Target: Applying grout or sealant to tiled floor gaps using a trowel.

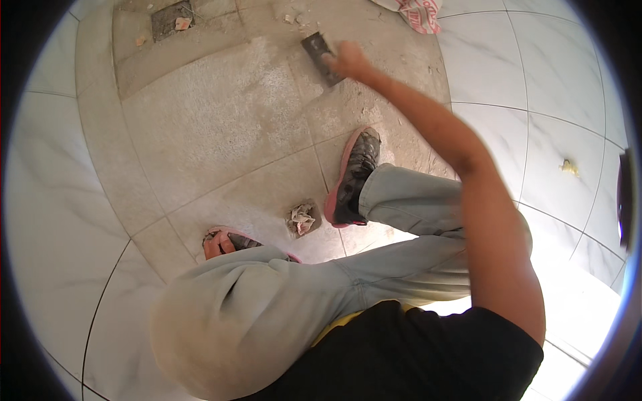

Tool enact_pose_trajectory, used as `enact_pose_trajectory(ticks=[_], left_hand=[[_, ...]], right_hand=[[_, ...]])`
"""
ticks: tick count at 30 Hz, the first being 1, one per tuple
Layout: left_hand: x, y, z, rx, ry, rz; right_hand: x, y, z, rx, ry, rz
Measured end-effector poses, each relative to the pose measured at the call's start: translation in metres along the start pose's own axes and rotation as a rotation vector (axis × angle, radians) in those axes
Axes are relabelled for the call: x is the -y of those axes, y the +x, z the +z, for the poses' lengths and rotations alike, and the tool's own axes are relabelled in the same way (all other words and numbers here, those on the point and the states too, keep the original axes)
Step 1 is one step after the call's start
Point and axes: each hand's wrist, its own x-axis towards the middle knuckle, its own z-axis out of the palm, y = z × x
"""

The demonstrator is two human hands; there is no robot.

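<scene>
Bare grey screed (221, 127), ringed by white marble tiles (60, 220), lies under the right hand (348, 60), whose fingers are closed on a dark flat trowel (319, 53) that juts up-left from the grip, left hand unseen.

My right hand (348, 60) reaches far out and grips a dark flat trowel (319, 55), its blade lying on the bare grey floor bed (221, 127). I crouch, my right shoe (353, 175) planted on the bed, my left foot (224, 242) nearer, a crumpled rag (303, 218) between them. White marble tiles (535, 73) surround the bed. A red-and-white sack (420, 13) lies at the far edge.
</scene>
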Motion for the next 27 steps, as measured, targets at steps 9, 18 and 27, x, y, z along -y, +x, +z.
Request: enact_pose_trajectory(ticks=[9, 18, 27], left_hand=[[-0.017, 0.003, -0.038, 0.017, 0.110, -0.096], [-0.027, 0.011, -0.013, -0.171, 0.013, -0.001], [-0.037, 0.033, -0.050, 0.025, 0.026, -0.347]], right_hand=[[0.117, -0.017, -0.124, 0.528, 0.188, -0.420], [0.204, -0.157, 0.087, 0.682, 0.506, -0.609], [0.149, -0.110, 0.017, 0.426, 0.544, -0.272]])
